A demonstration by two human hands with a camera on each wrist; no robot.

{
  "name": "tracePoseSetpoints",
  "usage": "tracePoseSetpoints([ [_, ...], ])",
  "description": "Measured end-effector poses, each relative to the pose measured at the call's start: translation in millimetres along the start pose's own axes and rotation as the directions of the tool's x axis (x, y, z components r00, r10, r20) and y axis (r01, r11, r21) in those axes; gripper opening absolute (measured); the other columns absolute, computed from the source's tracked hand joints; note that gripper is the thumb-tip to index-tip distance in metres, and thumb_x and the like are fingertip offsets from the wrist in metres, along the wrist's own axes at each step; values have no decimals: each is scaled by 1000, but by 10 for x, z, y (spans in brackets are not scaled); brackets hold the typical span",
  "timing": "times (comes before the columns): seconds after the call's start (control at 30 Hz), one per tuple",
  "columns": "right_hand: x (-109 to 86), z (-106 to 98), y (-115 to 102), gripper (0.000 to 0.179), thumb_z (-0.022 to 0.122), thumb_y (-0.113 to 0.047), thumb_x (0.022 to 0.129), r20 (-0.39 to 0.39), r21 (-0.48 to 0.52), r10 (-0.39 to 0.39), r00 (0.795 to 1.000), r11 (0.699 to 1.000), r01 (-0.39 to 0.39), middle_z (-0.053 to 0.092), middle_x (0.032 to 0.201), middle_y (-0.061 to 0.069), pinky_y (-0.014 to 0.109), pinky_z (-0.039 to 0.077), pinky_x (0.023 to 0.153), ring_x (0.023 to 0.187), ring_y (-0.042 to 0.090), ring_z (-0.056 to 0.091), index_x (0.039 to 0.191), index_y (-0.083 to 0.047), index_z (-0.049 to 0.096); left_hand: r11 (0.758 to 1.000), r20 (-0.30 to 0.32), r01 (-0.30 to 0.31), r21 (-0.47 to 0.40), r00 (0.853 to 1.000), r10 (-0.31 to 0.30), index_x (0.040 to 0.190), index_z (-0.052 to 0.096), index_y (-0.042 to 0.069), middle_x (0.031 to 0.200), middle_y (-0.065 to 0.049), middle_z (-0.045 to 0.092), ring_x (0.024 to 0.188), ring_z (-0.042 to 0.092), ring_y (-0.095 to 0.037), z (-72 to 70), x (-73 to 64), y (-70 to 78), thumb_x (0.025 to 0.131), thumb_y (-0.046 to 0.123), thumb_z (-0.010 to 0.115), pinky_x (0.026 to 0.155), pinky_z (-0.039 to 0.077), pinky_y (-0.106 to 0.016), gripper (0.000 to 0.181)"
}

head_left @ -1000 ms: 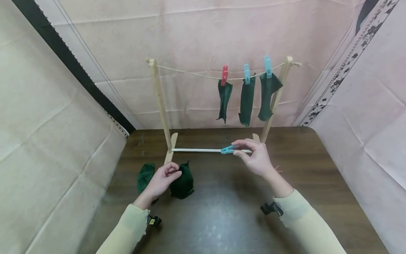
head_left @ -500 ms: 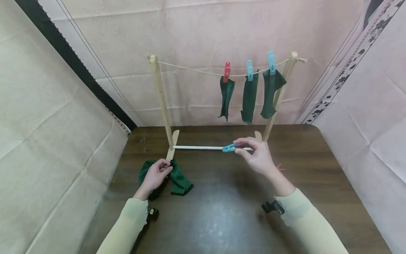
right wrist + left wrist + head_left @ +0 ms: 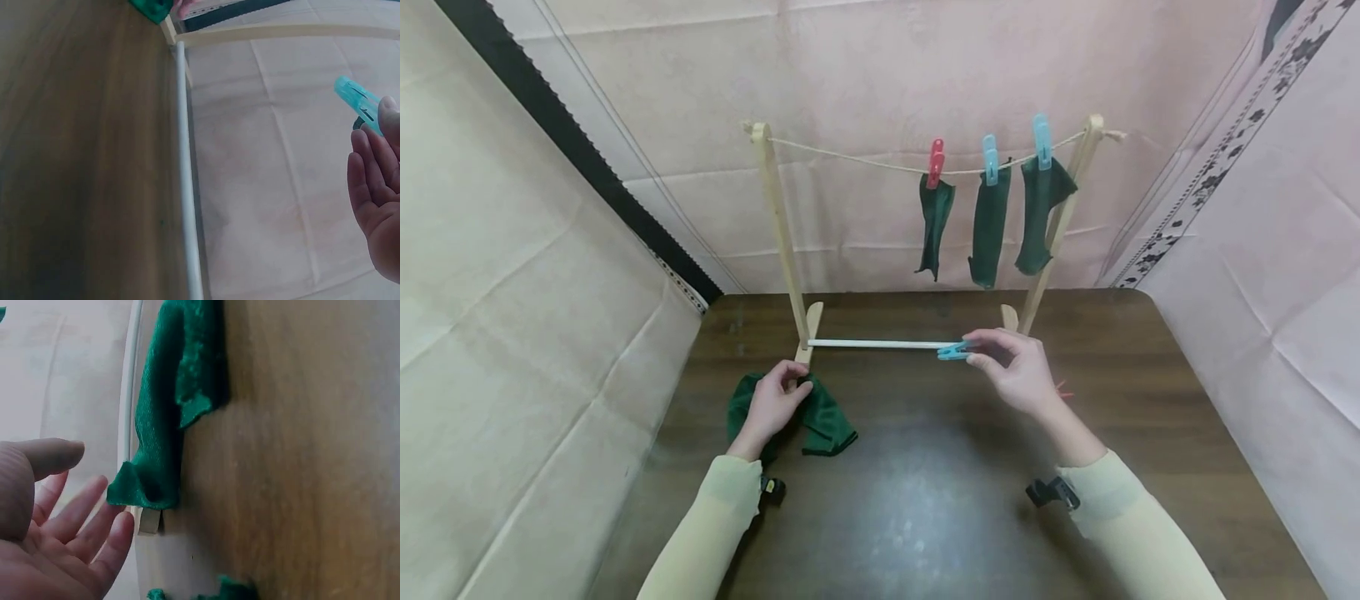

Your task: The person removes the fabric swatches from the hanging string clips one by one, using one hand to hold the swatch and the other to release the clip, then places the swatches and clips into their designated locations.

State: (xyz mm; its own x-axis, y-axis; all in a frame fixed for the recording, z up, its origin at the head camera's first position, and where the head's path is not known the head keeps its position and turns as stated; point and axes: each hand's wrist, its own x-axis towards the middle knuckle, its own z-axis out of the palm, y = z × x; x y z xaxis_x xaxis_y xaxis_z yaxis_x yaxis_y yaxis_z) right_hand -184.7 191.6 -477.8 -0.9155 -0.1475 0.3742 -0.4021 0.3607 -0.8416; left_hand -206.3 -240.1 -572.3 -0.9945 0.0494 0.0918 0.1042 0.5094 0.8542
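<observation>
Since half a second ago, the left hand (image 3: 775, 400) has opened a little between thumb and fingers, and the right hand (image 3: 1018, 371) has shifted slightly toward the tabletop's right edge with its blue clothespin (image 3: 953, 351). From my end, the left wrist feed shows the left fingers spread apart and the thumb held clear of them, right beside one end of a green cloth (image 3: 829, 423); I cannot tell whether a fingertip touches it. That cloth lies toward the left edge of the tabletop (image 3: 917, 483), beyond the middle toward the back edge, and a second green cloth (image 3: 741, 408) lies on the other side of the left hand, partly covered by it. On the right I have thumb and fingers pinching the clothespin; the right wrist feed shows it apart from the white rod (image 3: 880, 343) that joins the feet of a wooden rack (image 3: 782, 233). I see the rack standing near the back edge with a cord (image 3: 850, 158) between its posts. Three green pieces hang toward its right end: one under a red clothespin (image 3: 936, 162), two under blue ones. Something small and red (image 3: 1064, 389) shows beside the right forearm, mostly hidden from me.
</observation>
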Motion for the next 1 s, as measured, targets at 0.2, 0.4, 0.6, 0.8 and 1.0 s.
tracePoseSetpoints([
  [0.2, -107, -52, 129, 29, 84, -15, 95, 17, -8, 86, 996, 996, -85, 77, 117, 0, 32, 56, 100, 105, 15, 73, 123, -16, 78, 999, -47, -1, -53, 999, -1, 120, 69, 5, 130, -12, 73, 124, 66, -35, -10, 35, 1, 101, 6, 75, 101, 52, -55, 21],
  [0.4, -187, -102, 273, 29, 85, -13, 94, -9, -39, 93, 996, 995, -93, 78, 116, 0, 41, 56, 103, 103, 14, 72, 122, -15, 78, 997, -43, 10, -79, 999, -13, 124, 69, 3, 130, -15, 72, 121, 66, -35, -23, 10, 23, 102, 9, 74, 99, 50, -55, 23],
  [0.6, -258, -171, 426, 30, 84, -7, 94, -1, 3, 100, 995, 995, -100, 78, 116, 6, 23, 57, 91, 100, 12, 73, 123, -11, 78, 995, 15, -41, -94, 999, 43, 127, 70, 4, 131, -12, 72, 122, 66, -34, -12, 28, 67, 103, 9, 73, 97, 51, -54, 25],
  [0.8, -410, -324, 647, 30, 81, -9, 97, 74, -27, 194, 978, 981, -193, 75, 119, 16, 35, 62, 67, 94, 28, 75, 127, -7, 75, 993, -1, -50, -103, 999, 51, 126, 70, 5, 131, -9, 71, 111, 68, -35, 17, 52, 103, 104, 9, 72, 90, 53, -46, 23],
  [1.0, -615, -552, 851, 31, 80, -13, 99, 88, -117, 247, 965, 965, -236, 76, 118, 14, 24, 59, 82, 103, 27, 76, 129, -6, 74, 990, -3, -54, -132, 999, 54, 125, 72, 11, 131, -7, 70, 107, 69, -36, 26, 69, 138, 104, 10, 71, 88, 53, -42, 21],
])
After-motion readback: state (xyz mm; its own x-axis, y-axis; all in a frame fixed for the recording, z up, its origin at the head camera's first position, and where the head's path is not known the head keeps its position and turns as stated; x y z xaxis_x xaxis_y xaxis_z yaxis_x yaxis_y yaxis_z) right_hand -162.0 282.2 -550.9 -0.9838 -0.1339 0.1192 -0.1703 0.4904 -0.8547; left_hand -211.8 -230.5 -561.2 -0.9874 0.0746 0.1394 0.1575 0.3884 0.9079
